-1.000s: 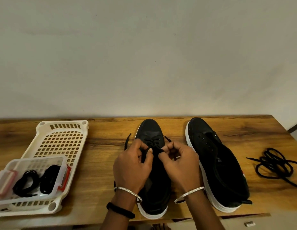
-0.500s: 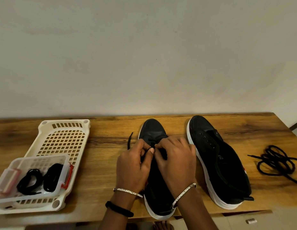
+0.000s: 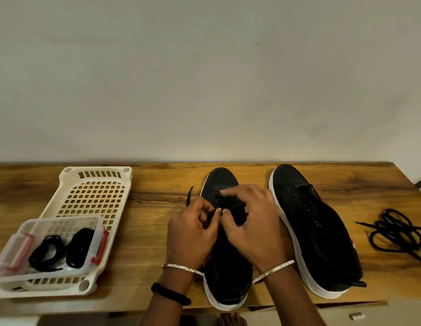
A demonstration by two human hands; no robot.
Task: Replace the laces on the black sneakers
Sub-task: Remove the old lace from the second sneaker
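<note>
The left hand (image 3: 190,234) and right hand (image 3: 252,228) each pinched the lace (image 3: 230,202) in their fingers (image 3: 201,208) over the half-laced sneaker (image 3: 228,276). Should either pinch slacken, the lace might slip loose and unthread.

Looks like a home: wood-grain table (image 3: 157,231) against plain painted wall (image 3: 204,78), household plastic basket (image 3: 96,184).

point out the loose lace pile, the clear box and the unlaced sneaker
loose lace pile (image 3: 390,228): head view, centre of the tangle
clear box (image 3: 42,277): head view, near wall
unlaced sneaker (image 3: 322,236): head view, insole
</note>
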